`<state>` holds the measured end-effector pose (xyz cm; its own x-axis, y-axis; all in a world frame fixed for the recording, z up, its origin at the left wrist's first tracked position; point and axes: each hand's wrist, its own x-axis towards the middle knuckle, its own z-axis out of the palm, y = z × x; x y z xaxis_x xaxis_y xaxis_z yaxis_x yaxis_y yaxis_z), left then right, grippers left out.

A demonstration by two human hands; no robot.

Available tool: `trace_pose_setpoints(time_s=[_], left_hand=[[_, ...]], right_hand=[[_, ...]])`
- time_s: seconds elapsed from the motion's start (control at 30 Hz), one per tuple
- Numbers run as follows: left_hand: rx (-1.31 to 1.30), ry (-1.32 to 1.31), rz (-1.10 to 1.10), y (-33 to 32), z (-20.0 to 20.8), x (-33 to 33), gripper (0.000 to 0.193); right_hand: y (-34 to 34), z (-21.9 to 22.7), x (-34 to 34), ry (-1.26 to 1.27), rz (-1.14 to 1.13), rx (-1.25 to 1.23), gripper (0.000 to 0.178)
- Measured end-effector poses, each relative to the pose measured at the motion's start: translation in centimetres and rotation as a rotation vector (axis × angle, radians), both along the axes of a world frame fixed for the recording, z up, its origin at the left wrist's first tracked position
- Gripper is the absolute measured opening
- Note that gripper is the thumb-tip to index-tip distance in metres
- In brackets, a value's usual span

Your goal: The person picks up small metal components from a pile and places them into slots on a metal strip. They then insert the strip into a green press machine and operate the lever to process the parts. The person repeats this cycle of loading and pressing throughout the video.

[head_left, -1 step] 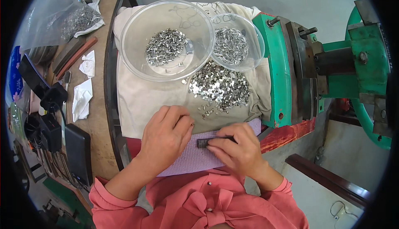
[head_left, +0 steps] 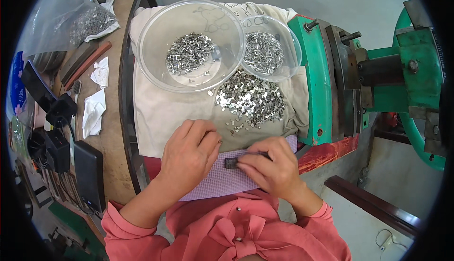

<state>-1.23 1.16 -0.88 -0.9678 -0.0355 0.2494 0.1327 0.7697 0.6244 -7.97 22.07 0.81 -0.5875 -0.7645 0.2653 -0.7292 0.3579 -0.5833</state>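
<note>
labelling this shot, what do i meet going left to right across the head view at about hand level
Flat black device, left hand, dark block, right hand, green wheel.

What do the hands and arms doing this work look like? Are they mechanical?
No, they're a person's: the left hand and right hand are bare, with no gloves, watch or cables in view. The left sleeve and right sleeve are plain coral-pink cloth, loose, ending short of the wrists.
</note>
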Motion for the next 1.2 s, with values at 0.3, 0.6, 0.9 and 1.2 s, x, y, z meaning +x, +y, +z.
trace_pose_setpoints(time_s=[0.3,0.6,0.9,1.2], left_hand=[[0.077,0.016,-0.032,-0.1,0.3,1.0,0.019],[0.149,-0.001,-0.126,1.1,0.0,2.6,0.02],[0.136,-0.016,-0.134,1.6,-0.3,2.5,0.022],[0.112,-0.044,-0.148,2.0,0.0,2.0,0.024]], right_hand=[[-2.6,-0.8,-4.6,0.226,0.155,0.081,0.018],[-2.4,-0.5,-3.3,0.126,0.118,0.028,0.016],[0.6,-0.4,0.0,-0.013,0.015,0.007,0.024],[-2.8,-1.5,-3.9,0.212,0.055,0.035,0.023]])
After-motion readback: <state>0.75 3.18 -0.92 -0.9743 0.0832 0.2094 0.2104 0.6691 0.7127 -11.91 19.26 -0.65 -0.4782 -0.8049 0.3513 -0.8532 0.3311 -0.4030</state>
